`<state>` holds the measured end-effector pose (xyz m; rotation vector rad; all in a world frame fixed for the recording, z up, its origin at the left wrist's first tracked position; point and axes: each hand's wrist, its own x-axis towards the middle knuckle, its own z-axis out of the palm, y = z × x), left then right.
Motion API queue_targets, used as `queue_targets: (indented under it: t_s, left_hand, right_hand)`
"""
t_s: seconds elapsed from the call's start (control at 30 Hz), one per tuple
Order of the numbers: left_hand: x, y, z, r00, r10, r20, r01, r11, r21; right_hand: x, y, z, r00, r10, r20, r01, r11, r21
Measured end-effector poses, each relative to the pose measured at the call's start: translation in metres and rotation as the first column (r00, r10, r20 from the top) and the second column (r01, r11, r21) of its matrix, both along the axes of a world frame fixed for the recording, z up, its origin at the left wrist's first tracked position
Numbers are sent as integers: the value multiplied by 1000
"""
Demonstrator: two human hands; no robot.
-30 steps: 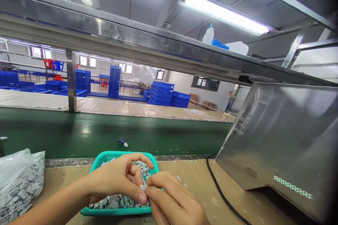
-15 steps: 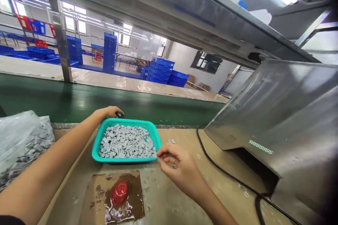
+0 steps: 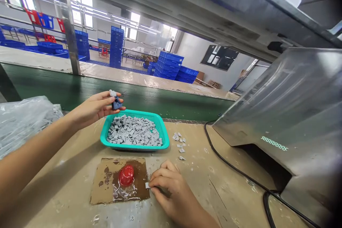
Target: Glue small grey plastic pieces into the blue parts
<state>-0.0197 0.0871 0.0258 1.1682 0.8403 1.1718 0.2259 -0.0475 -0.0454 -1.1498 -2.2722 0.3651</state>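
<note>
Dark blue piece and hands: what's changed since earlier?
The dark blue piece has gone from the green belt up into the left hand. The right hand has drawn back from the basket to the wet cardboard, pinching a small pale piece. The basket still holds grey pieces.

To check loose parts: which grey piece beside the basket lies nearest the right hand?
The frontmost grey piece; the others lie behind it, farther from the right hand.

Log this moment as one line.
left hand: holds dark blue part | right hand: pinches small pale piece | green basket: holds gray pieces
</note>
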Motion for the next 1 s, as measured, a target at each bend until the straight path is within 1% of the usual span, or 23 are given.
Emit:
queue_targets:
  t_s: [0.07,0.13,0.27,0.33,0.4,0.47,0.57,0.67,0.77,0.87,1.0]
  left_hand:
    - [6,-16,5,999,-2,44,4,998,-55]
    - [13,-24,7,997,-24,76,30,996,-82]
    - [26,-32,7,990,-123,65,130,986,-104]
    - [29,-35,6,981,-182,67,189,975,-121]
    - [29,-39,7,974,-217,69,224,965,-136]
    - [28,-42,7,970,-241,37,244,961,-129]
    - [28,-46,8,960,-280,-19,278,957,-80]
    - [31,-50,9,956,-293,12,293,954,-63]
    - [36,-54,9,960,-271,69,278,950,-142]
    - [40,-56,8,951,-280,132,303,930,-207]
    - [41,-58,6,931,-318,176,350,917,-190]
  right_hand:
    - [0,-1,-1,1000,1,-6,-1,1000,18]
    - [0,-2,-1,1000,-2,-10,2,1000,28]
    - [-1,-3,-3,999,-29,20,28,998,57]
    - [-2,-4,-6,999,-49,22,47,995,84]
    - [-2,-4,-8,998,-63,14,61,993,106]
    - [-3,-5,-10,998,-69,5,68,991,114]
    - [-3,-7,-9,997,-79,7,78,988,131]
    - [-4,-9,-6,994,-100,33,93,982,166]
    - [-6,-10,-4,992,-114,47,103,976,190]
    - [-7,-10,-5,992,-120,49,109,975,194]
    - [-6,-11,-7,992,-121,44,110,976,188]
